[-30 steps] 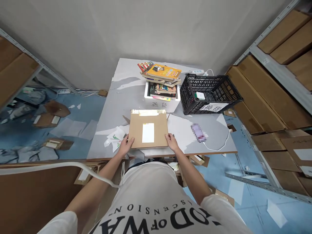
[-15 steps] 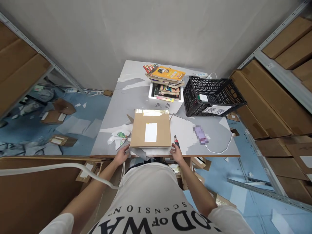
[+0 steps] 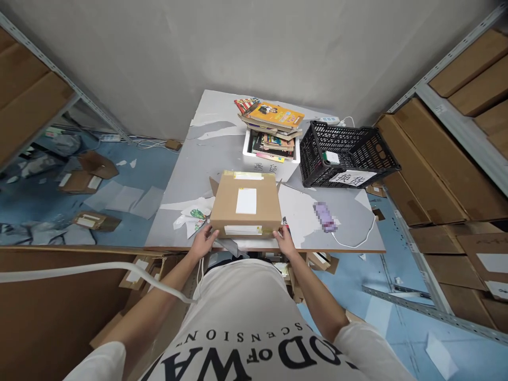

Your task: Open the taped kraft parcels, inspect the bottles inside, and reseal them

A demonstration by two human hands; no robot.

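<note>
A brown cardboard box (image 3: 222,198) lies at the table's front edge, a white label on its top and clear tape along its far edge. Its front side faces me, with a second white strip under tape. My left hand (image 3: 203,241) grips the box's near left corner. At the near right corner my right hand (image 3: 284,241) has its fingers on the box. A utility knife (image 3: 286,225) lies just beyond the right fingers, partly hidden. Crumpled white plastic with a green print (image 3: 194,216) lies left of the box.
Behind the box stands a white bin (image 3: 273,168) heaped with books (image 3: 278,114). A black plastic crate (image 3: 349,153) stands on the right, with a blurred purple object (image 3: 324,217) and its cable in front. Shelves of cartons (image 3: 420,159) flank the table (image 3: 186,153).
Both hands have closed in on the box's near corners. The box has tipped so that its front side shows, and its top looks shorter. The right hand covers more of the knife.
</note>
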